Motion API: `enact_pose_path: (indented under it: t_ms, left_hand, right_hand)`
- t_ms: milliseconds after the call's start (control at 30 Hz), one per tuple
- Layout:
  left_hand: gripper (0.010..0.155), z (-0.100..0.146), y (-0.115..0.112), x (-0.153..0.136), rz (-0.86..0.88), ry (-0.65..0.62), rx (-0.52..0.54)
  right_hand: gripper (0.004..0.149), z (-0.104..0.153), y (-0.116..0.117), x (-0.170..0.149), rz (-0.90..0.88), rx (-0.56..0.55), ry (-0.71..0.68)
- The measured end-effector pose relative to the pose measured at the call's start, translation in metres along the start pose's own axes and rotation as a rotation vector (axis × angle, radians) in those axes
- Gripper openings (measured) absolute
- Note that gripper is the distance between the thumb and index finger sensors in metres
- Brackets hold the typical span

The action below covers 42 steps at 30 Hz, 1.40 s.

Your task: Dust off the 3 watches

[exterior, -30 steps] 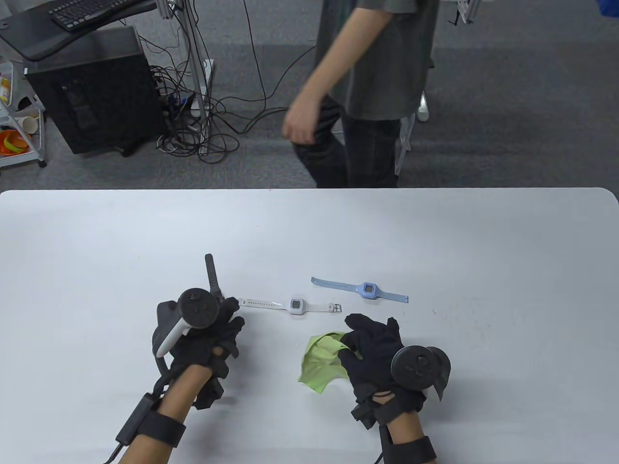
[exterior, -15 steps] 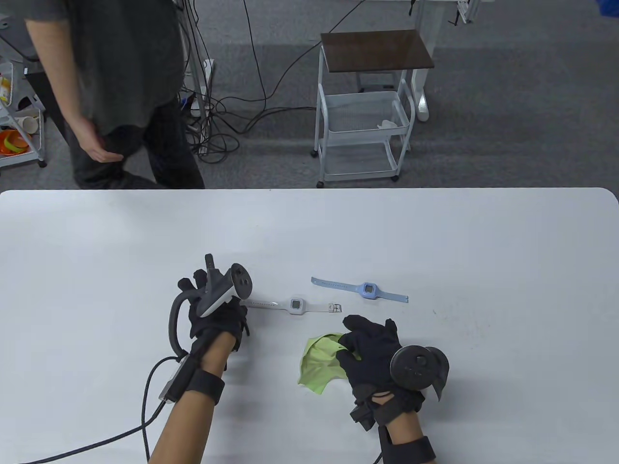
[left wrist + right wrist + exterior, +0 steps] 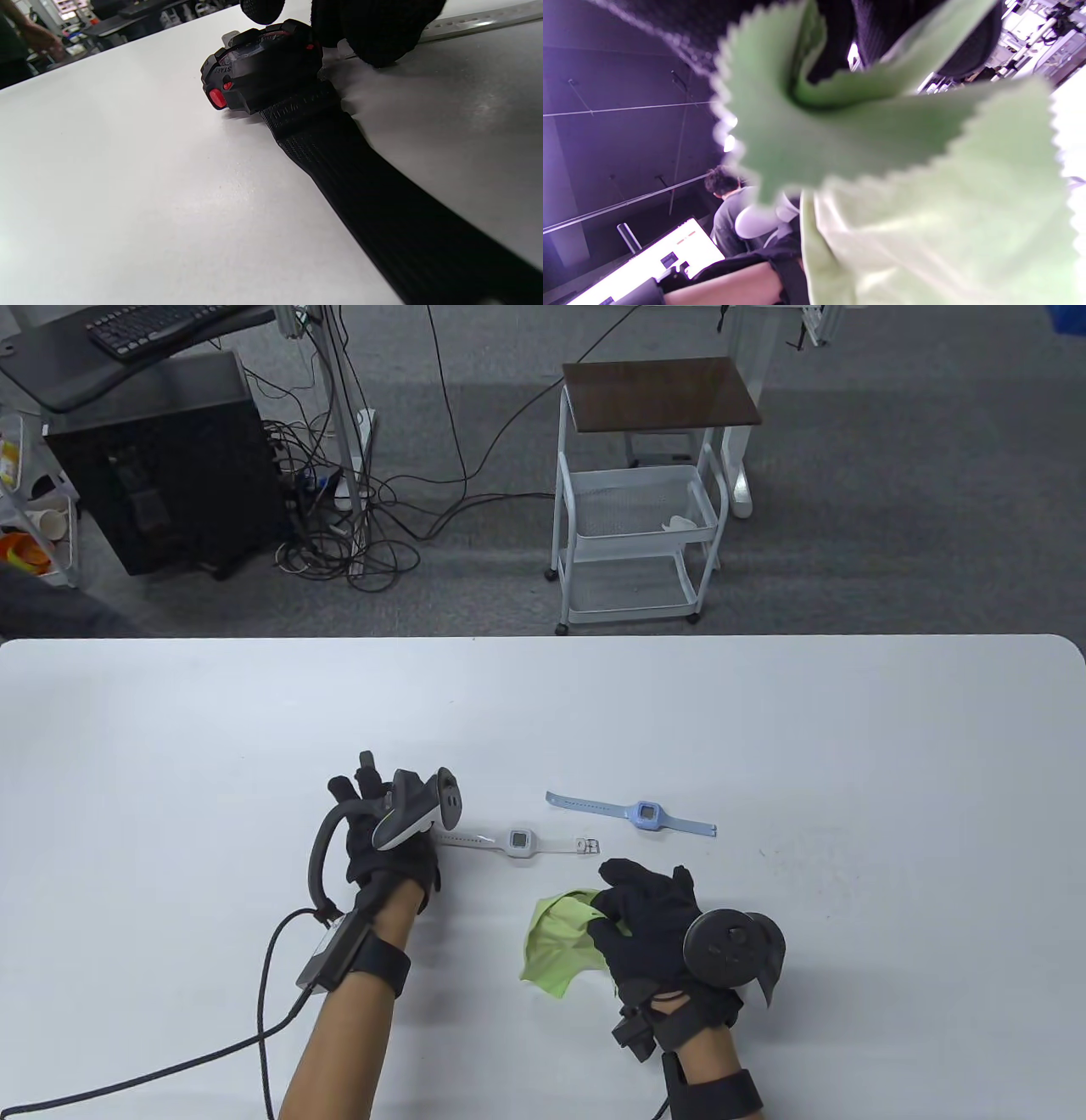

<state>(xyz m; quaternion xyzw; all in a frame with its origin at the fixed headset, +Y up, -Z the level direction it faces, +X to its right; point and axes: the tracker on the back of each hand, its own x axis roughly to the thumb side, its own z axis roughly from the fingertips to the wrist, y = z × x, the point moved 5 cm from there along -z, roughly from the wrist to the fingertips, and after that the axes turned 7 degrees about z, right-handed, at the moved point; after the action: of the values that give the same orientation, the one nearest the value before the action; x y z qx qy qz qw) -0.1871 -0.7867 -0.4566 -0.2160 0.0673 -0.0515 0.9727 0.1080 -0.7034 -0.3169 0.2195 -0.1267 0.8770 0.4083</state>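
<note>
Shifted slightly right, left hand presses fingers on black watch; right hand grips green cloth.

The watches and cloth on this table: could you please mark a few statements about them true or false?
1. The right hand holds a green cloth. True.
2. The blue watch lies nearest the left hand. False: the black watch is at its fingers.
3. The white watch lies flat on the table. True.
4. The cloth covers the blue watch. False: they lie apart.
</note>
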Motion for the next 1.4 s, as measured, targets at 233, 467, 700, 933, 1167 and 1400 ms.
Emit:
enact_pose_path:
  t_ms: [233,467,700,933,1167,1400]
  left_hand:
    - [0.048,-0.005,0.002,0.010,-0.105,-0.055,-0.003]
    - [0.047,-0.007,0.002,0.009,-0.098,-0.078,-0.022]
    - [0.044,-0.009,0.001,0.005,-0.067,-0.112,-0.041]
    - [0.044,-0.004,0.011,-0.001,0.028,-0.179,-0.055]
    - [0.043,0.014,0.042,-0.012,0.179,-0.256,0.032]
    - [0.044,0.037,0.058,-0.013,0.291,-0.380,0.058]
  right_hand:
    - [0.038,0.000,0.001,-0.001,-0.007,0.006,0.009]
    - [0.038,0.000,0.001,-0.001,-0.011,0.010,0.017]
    - [0.038,0.000,0.003,-0.001,-0.012,0.018,0.015]
    - [0.038,-0.001,0.003,-0.002,-0.019,0.018,0.016]
    - [0.038,-0.001,0.002,-0.003,-0.024,0.015,0.017]
    - [0.038,0.000,0.002,-0.003,-0.030,0.012,0.018]
